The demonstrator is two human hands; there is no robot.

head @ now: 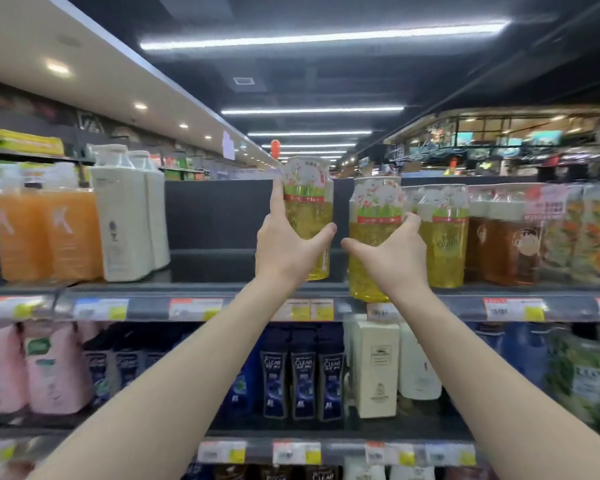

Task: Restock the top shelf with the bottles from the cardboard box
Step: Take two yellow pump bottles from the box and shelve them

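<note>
Clamping left bottle (307, 202) in left grip (286, 251), right bottle (374, 220) in right grip (394, 252), at top shelf (222, 289) gap for restocking; seemingly unseated.

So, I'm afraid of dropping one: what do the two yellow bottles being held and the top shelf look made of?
Left bottle and right bottle: probably clear glossy plastic, as the yellow liquid shows through; a printed floral sleeve wraps the top. Top shelf: seemingly matte dark grey painted metal, judging by its thin flat deck.

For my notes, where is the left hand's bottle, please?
Head view, centre: yellow bottle held at the top shelf, between white bottles and the right hand.
</note>
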